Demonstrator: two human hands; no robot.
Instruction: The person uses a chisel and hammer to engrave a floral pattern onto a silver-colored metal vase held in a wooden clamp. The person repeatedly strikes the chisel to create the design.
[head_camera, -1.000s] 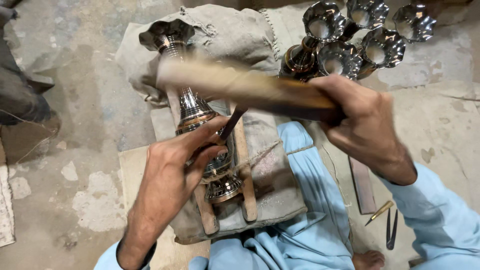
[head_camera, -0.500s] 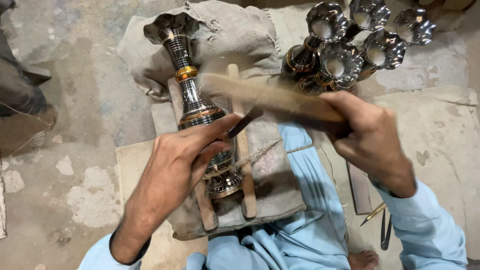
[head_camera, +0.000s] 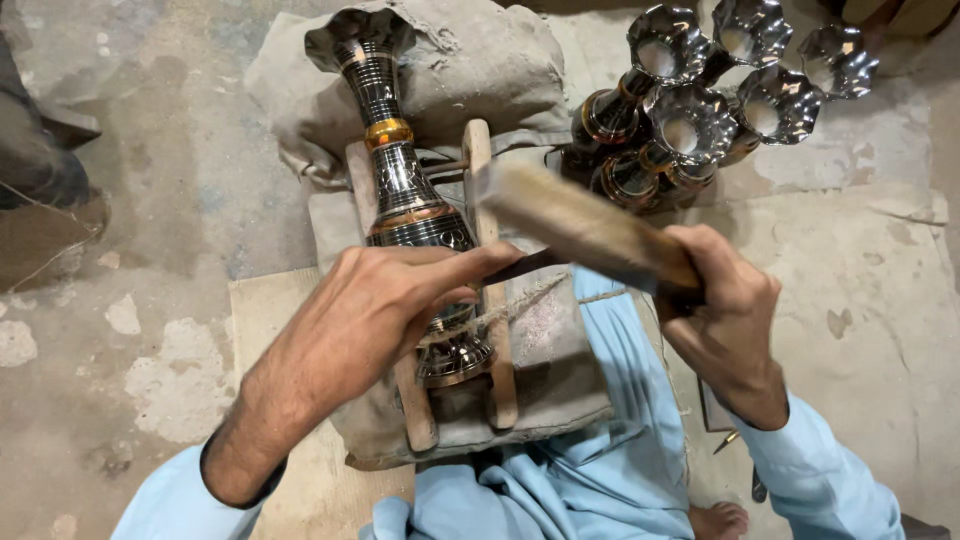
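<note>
Under my left hand (head_camera: 385, 315) lies the vase (head_camera: 405, 195) on its wooden cradle (head_camera: 480, 180), mouth pointing far; my fingers pinch a thin tool (head_camera: 520, 266) against it. Right of it, my right hand (head_camera: 725, 315) grips a wooden mallet (head_camera: 580, 225).

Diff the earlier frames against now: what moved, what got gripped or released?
The right hand has swung the wooden mallet down and left, so its head is now beside the vase. The left hand has slid slightly up the vase body, chisel still pinched in its fingers. Nothing was released or newly grasped. The vase stays on the wooden cradle over the sacking; the cluster of finished vases is unmoved.
</note>
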